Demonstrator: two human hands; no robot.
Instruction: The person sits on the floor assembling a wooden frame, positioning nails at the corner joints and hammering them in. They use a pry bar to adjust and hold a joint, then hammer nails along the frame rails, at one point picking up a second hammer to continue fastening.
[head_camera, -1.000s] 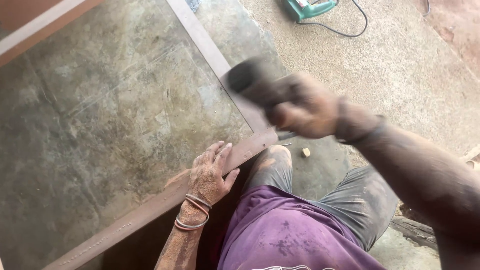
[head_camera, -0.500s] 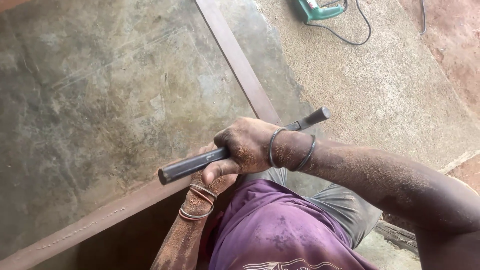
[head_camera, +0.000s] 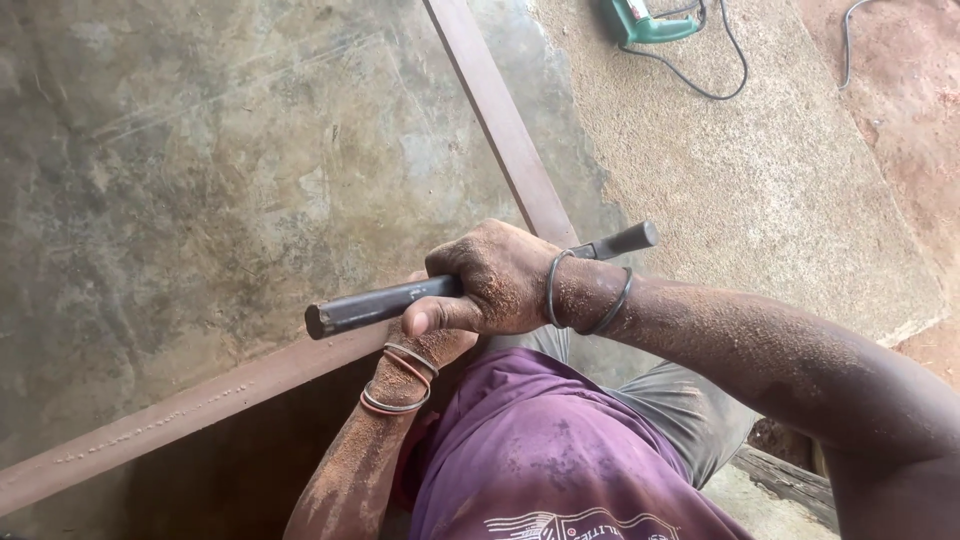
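A dust-covered right hand (head_camera: 495, 280) grips a dark metal bar (head_camera: 370, 305) above the corner of a brown wooden frame (head_camera: 200, 400).

The fist is clenched around the bar's middle, and the bar lies nearly level over the frame's lower rail. The left hand (head_camera: 430, 345) sits beneath it against that rail, mostly hidden, so its grasp cannot be told. A green power drill (head_camera: 645, 22) lies well apart on the sandy ground near the top edge.
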